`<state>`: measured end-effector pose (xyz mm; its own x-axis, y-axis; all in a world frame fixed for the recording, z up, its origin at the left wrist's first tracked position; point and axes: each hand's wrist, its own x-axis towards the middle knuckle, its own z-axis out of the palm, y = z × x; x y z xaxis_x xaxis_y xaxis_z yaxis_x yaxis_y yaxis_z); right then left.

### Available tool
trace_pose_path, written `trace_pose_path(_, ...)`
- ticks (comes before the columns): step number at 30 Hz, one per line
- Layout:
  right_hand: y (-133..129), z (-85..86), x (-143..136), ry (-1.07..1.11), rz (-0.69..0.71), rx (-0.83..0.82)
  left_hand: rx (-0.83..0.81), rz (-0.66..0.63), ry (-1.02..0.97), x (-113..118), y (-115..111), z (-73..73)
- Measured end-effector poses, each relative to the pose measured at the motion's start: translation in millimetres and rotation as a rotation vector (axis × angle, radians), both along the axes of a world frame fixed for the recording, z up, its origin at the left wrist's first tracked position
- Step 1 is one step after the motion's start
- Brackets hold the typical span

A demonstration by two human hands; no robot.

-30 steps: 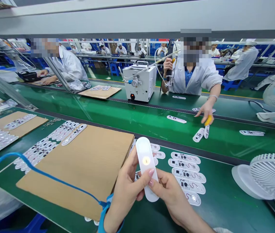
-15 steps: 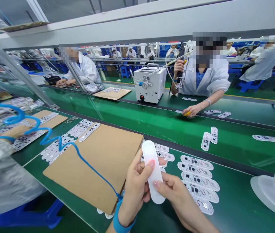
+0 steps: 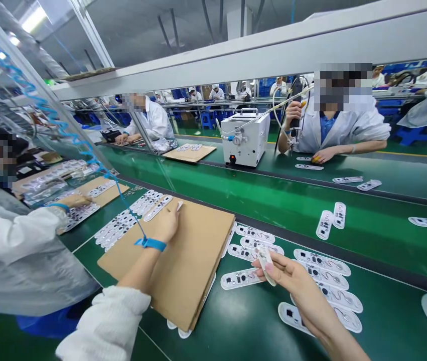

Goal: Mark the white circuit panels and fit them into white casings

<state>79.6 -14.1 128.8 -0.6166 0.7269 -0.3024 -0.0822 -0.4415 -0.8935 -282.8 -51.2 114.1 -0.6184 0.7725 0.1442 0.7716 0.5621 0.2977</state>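
My left hand [image 3: 166, 226], with a blue wristband [image 3: 150, 244], is over the brown cardboard [image 3: 198, 225], its fingers closed on something small and pale at the fingertips, too small to name. Beside it on the cardboard lies a white oblong piece with black parts [image 3: 158, 208]. My right hand [image 3: 292, 276] pinches a white oblong piece [image 3: 266, 265], tilted, above the green table. Under and around that hand lie several white oblong pieces with black parts and thin wires [image 3: 322, 261].
Rows of similar pieces [image 3: 115, 228] lie left of the cardboard. A co-worker's arm [image 3: 70, 201] reaches in at the left. Across the green belt [image 3: 273, 200] are a white machine [image 3: 246, 138] and a seated person [image 3: 329, 125]. A blue coiled cord [image 3: 125, 198] runs to my wristband.
My left hand has let go of the white oblong piece and moved left onto the cardboard. My right hand keeps a white piece, now tilted and seen narrower. The view has shifted.
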Motion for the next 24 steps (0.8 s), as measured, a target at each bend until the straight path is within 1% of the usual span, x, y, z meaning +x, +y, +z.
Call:
trace_pose_path(1,-0.6,2.8,1.6,-0.008,-0.016,-0.004,-0.009,0.029,0.059,-13.6,1.1,-5.7)
trace_pose_path(3,-2.3,7.2,3.2,-0.019,-0.021,-0.008,-0.023,0.064,0.155,-31.4,1.1,-15.4)
trace_pose_path(7,-4.5,11.3,3.3,-0.016,-0.011,0.014,-0.044,0.098,0.266,-46.3,-1.4,-26.9)
trace_pose_path(12,-1.5,10.0,5.7,-0.016,0.010,0.034,-0.061,0.108,0.269,-57.0,-2.4,-29.1)
trace_pose_path(15,3.0,1.2,6.8,-0.031,0.026,0.089,-0.038,0.095,0.241,-57.5,-2.1,-26.6)
trace_pose_path(17,5.6,-9.6,4.4,-0.089,0.044,0.213,0.002,0.081,0.224,-51.9,-0.6,-24.6)
trace_pose_path(18,6.4,-16.1,1.9,-0.163,0.065,0.303,0.027,0.067,0.211,-46.5,0.5,-23.6)
trace_pose_path(20,6.3,-29.9,-6.2,-0.414,0.166,0.546,0.079,0.015,0.172,-29.5,2.2,-21.4)
trace_pose_path(22,4.6,-42.6,-17.0,-0.682,0.298,0.765,0.118,-0.077,0.107,-2.8,1.1,-18.1)
trace_pose_path(24,2.1,-51.7,-27.9,-0.818,0.394,0.866,0.139,-0.191,0.025,33.0,-4.7,-13.3)
